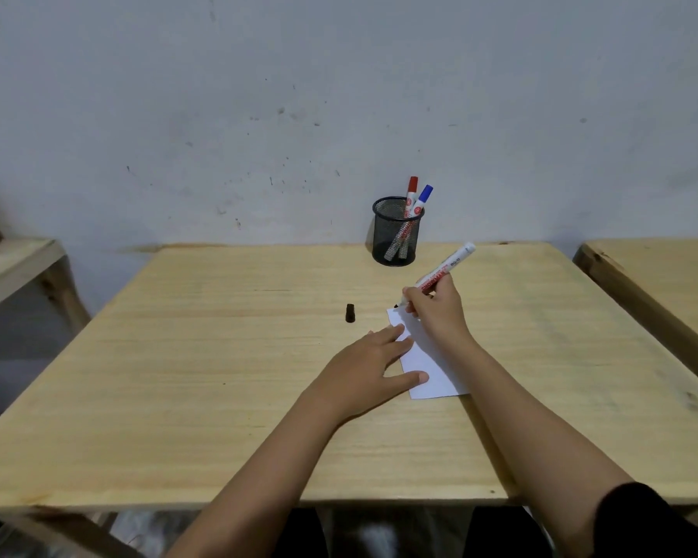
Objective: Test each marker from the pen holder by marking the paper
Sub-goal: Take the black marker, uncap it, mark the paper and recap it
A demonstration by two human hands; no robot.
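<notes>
- So we're looking down at a light wooden table (218,376) pushed up against a scuffed grey wall (258,94).
- Our right hand (436,308) is wrapped around a white marker (444,269), fingers clamped on the barrel in a normal writing grip. The cap is off, and the back end tilts up and away to the right.
- The marker's dark tip sits right at the far left corner of the paper (428,368). It looks like it's touching the sheet, but the hand crowds that spot, so we can't say for sure, and we can't make out any mark there either.
- The paper is a small white sheet lying flat on the table, angled a bit, right of centre.
- Our left hand (367,368) lies flat and open, fingers spread, with the fingertips and thumb pressing on the sheet's left edge. It's not gripping anything.
- A small black cap (350,312) stands on the table by itself, just left of the paper and apart from both hands.
- The pen holder (396,235), a black mesh cup, sits at the back edge near the wall, well beyond the paper.
- Two capped markers lean in it: a red marker (411,195) and a blue marker (423,199), both tilted to the right.
- More wooden furniture pokes in at the left and right sides.
</notes>
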